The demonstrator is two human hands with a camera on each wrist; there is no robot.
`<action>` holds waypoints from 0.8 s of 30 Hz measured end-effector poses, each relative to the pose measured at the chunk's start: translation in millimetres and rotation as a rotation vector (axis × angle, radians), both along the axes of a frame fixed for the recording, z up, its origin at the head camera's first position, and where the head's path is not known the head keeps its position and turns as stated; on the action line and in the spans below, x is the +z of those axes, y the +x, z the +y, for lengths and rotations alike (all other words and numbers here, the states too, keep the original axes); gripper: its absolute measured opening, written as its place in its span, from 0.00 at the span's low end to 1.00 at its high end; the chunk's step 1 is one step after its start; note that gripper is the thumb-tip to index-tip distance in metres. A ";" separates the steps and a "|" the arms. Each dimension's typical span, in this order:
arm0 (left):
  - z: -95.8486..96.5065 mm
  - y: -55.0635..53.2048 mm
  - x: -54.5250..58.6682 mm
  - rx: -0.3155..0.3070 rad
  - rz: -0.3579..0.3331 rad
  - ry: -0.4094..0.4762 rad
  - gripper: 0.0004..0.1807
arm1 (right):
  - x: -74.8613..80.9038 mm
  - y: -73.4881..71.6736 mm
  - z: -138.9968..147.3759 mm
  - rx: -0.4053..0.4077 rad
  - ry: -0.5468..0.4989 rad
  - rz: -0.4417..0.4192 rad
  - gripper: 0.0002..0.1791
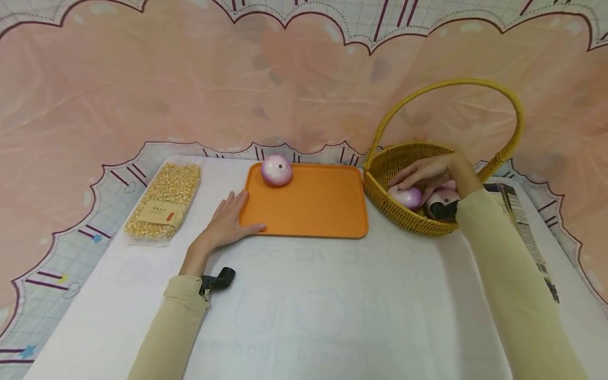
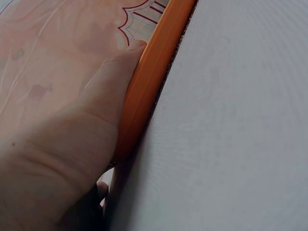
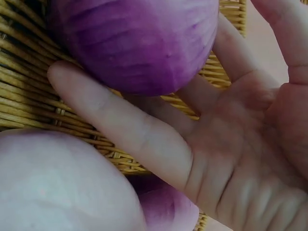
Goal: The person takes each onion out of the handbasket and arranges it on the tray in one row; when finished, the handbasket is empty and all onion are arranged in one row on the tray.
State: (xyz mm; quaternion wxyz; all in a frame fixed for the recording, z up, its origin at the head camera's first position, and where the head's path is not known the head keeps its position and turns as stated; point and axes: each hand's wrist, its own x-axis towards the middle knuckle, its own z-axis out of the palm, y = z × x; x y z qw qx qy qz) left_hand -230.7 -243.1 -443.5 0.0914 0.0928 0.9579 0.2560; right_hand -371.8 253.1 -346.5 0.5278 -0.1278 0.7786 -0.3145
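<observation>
My left hand (image 1: 230, 224) lies with fingers spread at the left end of an orange tray (image 1: 313, 200). Its thumb runs along the tray's near edge, and in the left wrist view the thumb side lies against the orange rim (image 2: 149, 72). A purple onion (image 1: 277, 170) sits in the tray's far left corner. Inside a wicker basket (image 1: 404, 224) is my right hand (image 1: 429, 171), its fairly straight fingers reaching around a purple onion (image 3: 139, 43), with the thumb apart from them. A paler onion (image 3: 57, 183) and another purple onion (image 3: 168, 207) lie close by.
A clear pack of corn kernels (image 1: 166, 198) lies left of the tray. The basket's tall handle (image 1: 451, 82) arches over the right hand. Beside the basket, printed newspaper (image 1: 527, 232) lies partly behind the right sleeve. A patterned cloth (image 1: 214, 79) hangs behind the white table (image 1: 309, 316).
</observation>
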 end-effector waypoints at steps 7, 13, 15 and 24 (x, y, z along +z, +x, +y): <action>-0.9 -0.1 0.6 -0.001 -0.008 0.001 0.59 | 3.2 2.6 -3.6 0.022 0.042 -0.045 0.33; -2.3 1.0 -0.1 0.000 -0.007 0.002 0.59 | 4.2 3.4 -6.3 0.015 0.061 -0.073 0.34; -2.2 0.9 -0.5 0.000 -0.006 0.004 0.59 | 4.1 3.3 -6.2 0.014 0.065 -0.073 0.34; -0.9 -0.7 -1.3 -0.003 -0.007 0.003 0.59 | 4.2 4.0 -4.5 0.001 0.073 -0.084 0.33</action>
